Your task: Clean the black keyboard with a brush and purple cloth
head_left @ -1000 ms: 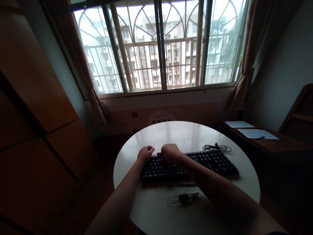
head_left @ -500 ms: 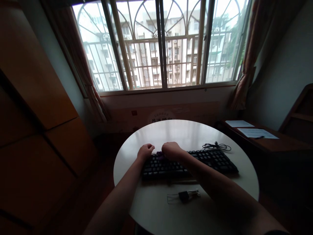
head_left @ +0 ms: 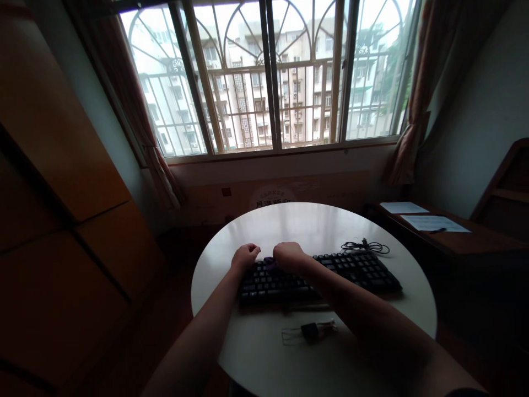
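Two hands we had at black keyboard (head_left: 281,284): right hand (head_left: 290,257) clamped on purple cloth (head_left: 270,264), left hand (head_left: 245,257) nearer left edge of table (head_left: 314,226) (couldn't tell if fingers met).

Glossy tabletop (head_left: 297,226), matt plastic keyboard (head_left: 361,272)

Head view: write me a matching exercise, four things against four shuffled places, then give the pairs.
Things
1. purple item
2. bundled cable
3. wire tool with a black middle
4. sheets of paper

Places
A. on the near side of the keyboard
B. on the brown surface at the right
C. at the right hand, over the keys
D. just beyond the keyboard

Pairs: 1-C, 2-D, 3-A, 4-B
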Available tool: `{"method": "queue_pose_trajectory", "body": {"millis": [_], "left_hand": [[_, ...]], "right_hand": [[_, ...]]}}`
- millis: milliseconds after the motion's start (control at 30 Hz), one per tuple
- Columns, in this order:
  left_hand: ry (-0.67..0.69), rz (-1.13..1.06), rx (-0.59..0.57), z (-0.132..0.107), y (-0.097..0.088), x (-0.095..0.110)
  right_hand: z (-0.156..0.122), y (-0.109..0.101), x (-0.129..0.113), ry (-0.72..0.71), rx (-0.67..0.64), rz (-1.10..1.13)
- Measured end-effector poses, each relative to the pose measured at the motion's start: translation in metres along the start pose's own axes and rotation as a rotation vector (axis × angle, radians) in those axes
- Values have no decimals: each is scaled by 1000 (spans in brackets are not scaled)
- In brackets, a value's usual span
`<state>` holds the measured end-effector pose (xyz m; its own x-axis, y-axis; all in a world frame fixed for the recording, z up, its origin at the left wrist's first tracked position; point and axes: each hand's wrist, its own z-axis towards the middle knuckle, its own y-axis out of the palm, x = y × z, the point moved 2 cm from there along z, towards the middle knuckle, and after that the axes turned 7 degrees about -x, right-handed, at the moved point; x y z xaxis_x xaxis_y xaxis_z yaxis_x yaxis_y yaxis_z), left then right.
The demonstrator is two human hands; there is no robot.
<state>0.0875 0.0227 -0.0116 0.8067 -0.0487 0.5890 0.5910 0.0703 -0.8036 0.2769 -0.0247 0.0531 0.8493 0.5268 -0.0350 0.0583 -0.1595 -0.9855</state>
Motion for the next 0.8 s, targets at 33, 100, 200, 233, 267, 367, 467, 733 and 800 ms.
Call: {"method": "queue_pose_trajectory", "body": {"millis": [33, 100, 200, 233, 267, 367, 467, 733, 800], "left_hand": [[-1, -3, 0, 0, 0, 0], [-5, -10, -7, 0, 0, 0], [-8, -11, -8, 0, 0, 1], [-6, -9, -3, 0, 0, 1], [-1, -6, 3, 0, 0, 1], [17, -5, 8, 1, 1, 0], [19, -2, -1, 1, 1, 0], [21, -21, -24, 0, -1, -1], [26, -22, -26, 0, -1, -2]], "right_hand": [[1, 0, 1, -7, 2, 5], [1, -1, 4, -21, -5, 8], [2, -2, 7, -28, -23, 29], [2, -2, 7, -24, -22, 39], [2, -2, 7, -17, -14, 50], [5, -2, 8, 6, 29, 85], [12, 3, 16, -8, 53, 177], [38, 27, 57, -103, -55, 777], [40, 27, 59, -102, -56, 796]]}}
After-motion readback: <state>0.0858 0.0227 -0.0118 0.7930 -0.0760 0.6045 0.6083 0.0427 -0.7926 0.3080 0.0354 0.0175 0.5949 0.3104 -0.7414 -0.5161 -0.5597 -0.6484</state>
